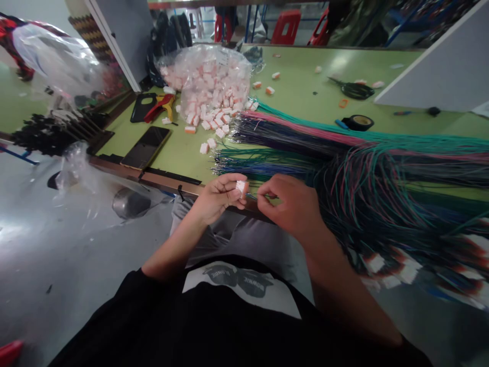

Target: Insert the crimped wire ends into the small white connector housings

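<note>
Between the fingers and thumb of my left hand (221, 196) is a small white and orange connector housing (241, 187). My right hand (288, 204) pinches a thin wire (252, 195) just to the right of it, with the wire's end at the housing's orange side. Whether the tip sits inside the housing is too small to tell. Beyond my hands lie bundles of cut wires with metal ends: dark green and blue ones (263, 165) nearest, then black, pink (290, 124) and teal ones. Loose housings (214, 122) spill from a clear plastic bag (214, 66).
A phone (147, 148), a black case (140, 107) and a red-yellow wire stripper (160, 108) lie at the left. Scissors (355, 89) and black tape (359, 122) are at the back right. Wires with fitted housings (405, 267) hang over the right edge. A white partition (439, 66) stands there.
</note>
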Available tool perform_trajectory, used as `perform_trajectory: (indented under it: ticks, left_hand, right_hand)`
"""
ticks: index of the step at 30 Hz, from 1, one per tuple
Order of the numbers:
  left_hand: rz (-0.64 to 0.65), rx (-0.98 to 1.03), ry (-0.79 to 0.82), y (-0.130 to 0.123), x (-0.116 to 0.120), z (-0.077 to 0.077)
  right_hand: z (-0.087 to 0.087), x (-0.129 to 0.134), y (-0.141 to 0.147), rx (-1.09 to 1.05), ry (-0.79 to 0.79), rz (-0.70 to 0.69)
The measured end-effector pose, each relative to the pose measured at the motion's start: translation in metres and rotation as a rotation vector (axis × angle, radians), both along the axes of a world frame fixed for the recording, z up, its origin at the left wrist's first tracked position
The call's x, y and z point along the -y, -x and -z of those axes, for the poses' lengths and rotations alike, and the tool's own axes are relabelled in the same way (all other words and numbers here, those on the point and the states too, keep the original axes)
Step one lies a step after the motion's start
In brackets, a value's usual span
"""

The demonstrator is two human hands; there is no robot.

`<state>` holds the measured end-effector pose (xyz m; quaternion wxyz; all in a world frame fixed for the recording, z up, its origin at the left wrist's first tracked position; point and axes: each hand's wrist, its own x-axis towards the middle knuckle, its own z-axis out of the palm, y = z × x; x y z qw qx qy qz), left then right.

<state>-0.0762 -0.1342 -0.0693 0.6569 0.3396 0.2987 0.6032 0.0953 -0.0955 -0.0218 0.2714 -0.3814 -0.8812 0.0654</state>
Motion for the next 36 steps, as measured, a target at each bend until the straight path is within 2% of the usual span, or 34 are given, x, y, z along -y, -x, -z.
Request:
perform_trajectory:
  ticks: [4, 11, 18, 23, 31, 34, 36]
  left_hand:
    - [-0.006, -0.012, -0.005, -0.001, 0.001, 0.001]
    - [-0.019, -0.054, 0.014, -0.001, 0.0, 0.003]
    - [-0.011, -0.026, 0.001, -0.001, 0.001, 0.001]
    - [0.01, -0.049, -0.002, 0.002, 0.001, 0.003]
    - [0.003, -0.078, -0.008, -0.001, 0.001, 0.003]
    - [-0.008, -0.111, -0.002, -0.001, 0.001, 0.004]
    - [-0.006, -0.129, 0.006, -0.001, 0.001, 0.004]
  right_hand:
    - [0.004, 0.002, 0.0, -0.003, -0.077, 0.005]
    - [0.013, 0.002, 0.001, -0.027, -0.195, -0.077]
    - [0.015, 0.001, 0.004, -0.084, -0.04, -0.127]
    - [0.013, 0.001, 0.001, -0.09, -0.023, -0.182]
    - [0.017, 0.0, 0.003, -0.018, -0.094, -0.221]
    - [0.018, -0.001, 0.004, 0.003, -0.051, -0.19]
    - [0.015, -0.001, 0.003, 0.001, 0.037, -0.178]
